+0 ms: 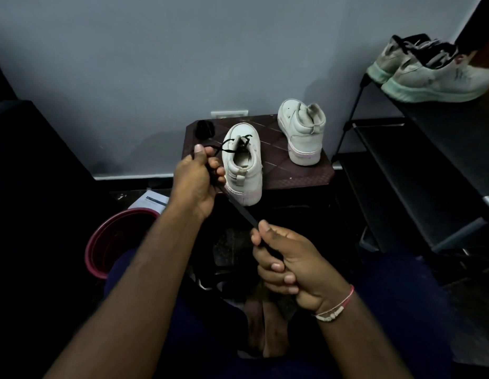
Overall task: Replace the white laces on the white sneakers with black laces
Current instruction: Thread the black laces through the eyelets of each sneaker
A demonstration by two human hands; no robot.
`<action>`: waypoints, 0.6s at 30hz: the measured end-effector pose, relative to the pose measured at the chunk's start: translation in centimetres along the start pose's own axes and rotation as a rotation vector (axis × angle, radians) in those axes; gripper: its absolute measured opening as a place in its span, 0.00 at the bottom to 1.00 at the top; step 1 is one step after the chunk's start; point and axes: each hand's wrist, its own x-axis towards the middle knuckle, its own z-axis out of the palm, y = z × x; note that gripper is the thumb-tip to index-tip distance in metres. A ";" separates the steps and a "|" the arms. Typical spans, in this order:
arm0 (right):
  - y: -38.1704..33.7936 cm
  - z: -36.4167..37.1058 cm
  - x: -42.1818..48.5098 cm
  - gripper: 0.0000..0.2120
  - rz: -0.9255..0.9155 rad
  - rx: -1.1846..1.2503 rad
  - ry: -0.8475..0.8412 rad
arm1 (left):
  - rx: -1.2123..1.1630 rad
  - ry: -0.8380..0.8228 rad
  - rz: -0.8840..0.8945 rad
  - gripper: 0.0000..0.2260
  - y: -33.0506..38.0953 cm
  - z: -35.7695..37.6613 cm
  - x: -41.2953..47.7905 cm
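Right hand (pixel 287 265) and left hand (pixel 198 177), held apart, each pinch one black lace (pixel 243 212) stretched between them.
It leads to the near white sneaker (pixel 242 165), which stands at the table (pixel 292 175) edge; a hard tug could topple it or unthread the lace. One far white sneaker (pixel 302 132) stands beside it, and two grey shoes (pixel 434 75) sit on the rack (pixel 434 124).

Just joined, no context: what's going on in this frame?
A person is relacing white sneakers. The left hand and right hand both grip a black lace stretched between them. Its far part loops up to the collar of the nearer sneaker, which stands heel toward the camera on a small dark table. The second sneaker stands farther back, untouched; its lacing is hidden from here.
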 end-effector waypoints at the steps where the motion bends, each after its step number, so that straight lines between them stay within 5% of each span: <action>1: -0.3 0.1 0.1 0.13 -0.014 0.054 0.002 | 0.030 -0.003 -0.003 0.13 -0.1 -0.2 0.1; 4: -0.7 0.1 0.6 0.12 -0.066 0.230 0.026 | 0.309 -0.116 -0.042 0.18 -0.9 -1.4 -0.6; 9: -1.0 0.1 1.1 0.14 -0.152 0.257 0.117 | 1.385 -0.174 0.243 0.22 -0.6 -4.5 -4.2; 11: -1.1 0.5 1.2 0.14 -0.157 0.257 0.111 | 1.249 -0.179 0.395 0.15 -0.4 -4.5 -6.0; 14: -1.2 1.3 1.1 0.14 -0.108 0.218 0.065 | 0.757 -0.415 0.156 0.14 -0.9 -3.2 -7.1; 18: -1.7 1.7 0.3 0.15 -0.059 0.183 0.009 | 0.902 -0.728 0.458 0.18 -0.9 -2.5 -7.1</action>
